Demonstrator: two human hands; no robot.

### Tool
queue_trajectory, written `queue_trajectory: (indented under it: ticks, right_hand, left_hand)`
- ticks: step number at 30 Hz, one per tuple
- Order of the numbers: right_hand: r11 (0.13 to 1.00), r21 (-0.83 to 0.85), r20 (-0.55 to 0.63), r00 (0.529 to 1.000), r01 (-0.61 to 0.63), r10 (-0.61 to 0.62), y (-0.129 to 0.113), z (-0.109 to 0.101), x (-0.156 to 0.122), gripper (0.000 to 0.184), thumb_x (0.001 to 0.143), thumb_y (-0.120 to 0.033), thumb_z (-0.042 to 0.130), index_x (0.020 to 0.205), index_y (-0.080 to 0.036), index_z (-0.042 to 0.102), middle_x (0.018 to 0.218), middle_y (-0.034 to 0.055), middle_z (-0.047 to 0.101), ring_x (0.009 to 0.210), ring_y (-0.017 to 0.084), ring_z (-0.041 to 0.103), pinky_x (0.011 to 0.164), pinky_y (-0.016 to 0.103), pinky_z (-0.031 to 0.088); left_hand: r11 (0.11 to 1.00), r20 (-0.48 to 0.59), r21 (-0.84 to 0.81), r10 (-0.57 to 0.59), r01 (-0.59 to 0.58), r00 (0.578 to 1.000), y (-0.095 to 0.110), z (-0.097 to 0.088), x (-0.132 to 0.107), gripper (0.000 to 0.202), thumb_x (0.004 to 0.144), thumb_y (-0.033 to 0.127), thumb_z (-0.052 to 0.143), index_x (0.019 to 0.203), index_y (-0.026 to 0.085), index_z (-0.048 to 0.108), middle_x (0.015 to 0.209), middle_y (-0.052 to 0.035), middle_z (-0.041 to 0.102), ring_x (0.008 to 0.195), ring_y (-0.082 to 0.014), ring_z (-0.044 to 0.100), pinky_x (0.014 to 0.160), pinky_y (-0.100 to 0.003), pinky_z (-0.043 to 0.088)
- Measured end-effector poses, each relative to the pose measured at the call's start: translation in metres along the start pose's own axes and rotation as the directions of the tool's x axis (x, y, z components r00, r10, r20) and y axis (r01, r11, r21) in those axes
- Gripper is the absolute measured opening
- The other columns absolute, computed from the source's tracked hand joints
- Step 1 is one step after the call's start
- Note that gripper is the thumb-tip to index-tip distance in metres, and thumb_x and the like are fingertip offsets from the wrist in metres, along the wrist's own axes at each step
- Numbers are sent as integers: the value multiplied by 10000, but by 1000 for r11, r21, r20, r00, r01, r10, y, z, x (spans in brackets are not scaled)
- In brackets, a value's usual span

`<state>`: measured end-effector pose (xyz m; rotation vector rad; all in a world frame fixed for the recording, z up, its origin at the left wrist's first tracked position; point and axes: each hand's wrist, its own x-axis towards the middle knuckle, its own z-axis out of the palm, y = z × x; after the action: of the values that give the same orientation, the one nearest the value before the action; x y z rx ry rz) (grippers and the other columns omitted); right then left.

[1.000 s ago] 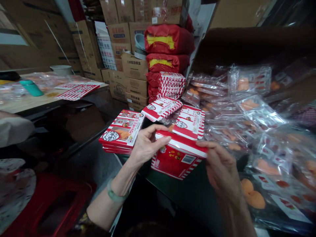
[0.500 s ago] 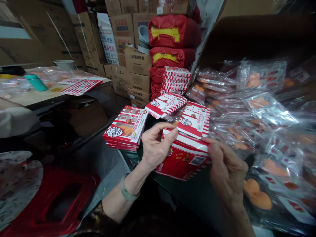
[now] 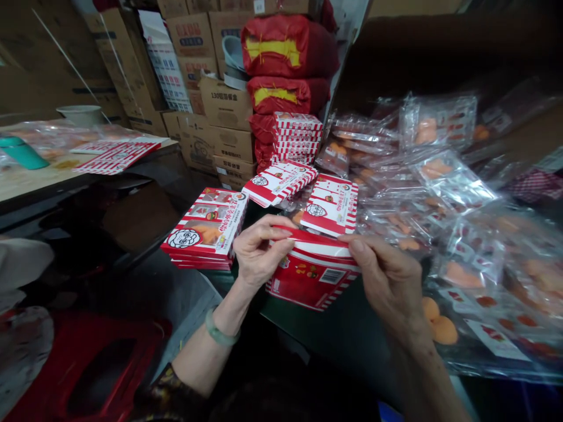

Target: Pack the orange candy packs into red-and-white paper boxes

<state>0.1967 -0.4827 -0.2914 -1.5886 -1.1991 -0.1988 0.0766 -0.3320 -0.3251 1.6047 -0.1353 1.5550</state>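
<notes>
While both pinch its top edge, the red carton (image 3: 314, 272) sits between left hand (image 3: 257, 252) and right hand (image 3: 387, 281).

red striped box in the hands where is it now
Centre of the head view: the red striped box is held at its top by left hand and right hand, right of the stack of boxes.

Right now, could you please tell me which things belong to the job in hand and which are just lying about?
In hand: red striped box, held by left hand and right hand; flat box stack; clear snack packets.
Lying about: teal bottle, bowl, red sacks, cardboard cartons.
</notes>
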Motion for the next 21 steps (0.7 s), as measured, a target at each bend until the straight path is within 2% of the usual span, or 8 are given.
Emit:
queue_trajectory:
  ticks: [6, 10, 12, 15, 18, 21]
  right_hand:
    - [998, -65, 60, 998, 17, -13, -4, -3, 2, 217, 886, -327, 534, 827, -210, 707, 690, -11, 699, 570, 116, 616, 513, 215, 479]
    - [984, -78, -5, 987, 160, -160, 6, 1, -11, 232, 919, -243, 472, 974, -212, 695, 899, 37, 728, 817, 165, 680, 738, 282, 539]
    - [968, 0, -30, 968, 251, -251, 15, 7, -20, 263, 915, -229, 463, 1080, -226, 668, 1031, 62, 705, 950, 198, 665, 832, 343, 530]
    - [948, 116, -100, 953, 296, -286, 27, 19, -32, 333, 882, -202, 513, 1191, -269, 616, 1143, 76, 657, 1012, 223, 642, 868, 399, 518]
    - [946, 113, -212, 938, 303, -275, 32, 33, -40, 419, 865, -120, 511, 1236, -307, 566, 1079, 56, 665, 1000, 200, 632, 842, 377, 517]
    - [944, 107, -290, 918, 312, -270, 31, 42, -40, 379, 882, -115, 466, 1200, -302, 555, 1003, 53, 657, 955, 190, 627, 787, 364, 520]
  left_hand:
    - [993, -50, 23, -115, 117, 992, -1, 2, 0, 82, 749, 182, 704, 730, 173, 625, 806, -37, 701, 701, -129, 658, 642, -264, 536]
    - [993, -52, 34, -110, 112, 993, 0, 1, -4, 98, 757, 203, 702, 715, 177, 618, 818, -37, 710, 712, -139, 669, 651, -277, 539]
    - [995, -50, 47, -81, 83, 995, 0, -1, -6, 89, 759, 198, 704, 727, 177, 623, 832, -42, 714, 726, -148, 675, 662, -285, 540]
    - [998, -51, 57, -30, 33, 998, -1, -2, -8, 83, 768, 218, 702, 752, 181, 629, 844, -47, 713, 741, -154, 674, 669, -288, 539]
    - [996, 7, 79, 38, -39, 999, 1, -4, -6, 206, 724, 300, 753, 861, 189, 646, 863, -55, 696, 756, -157, 659, 664, -278, 532]
    - [976, 145, 193, 70, -98, 987, 6, -8, -4, 379, 653, 328, 810, 983, 205, 670, 854, -42, 668, 738, -148, 631, 640, -262, 518]
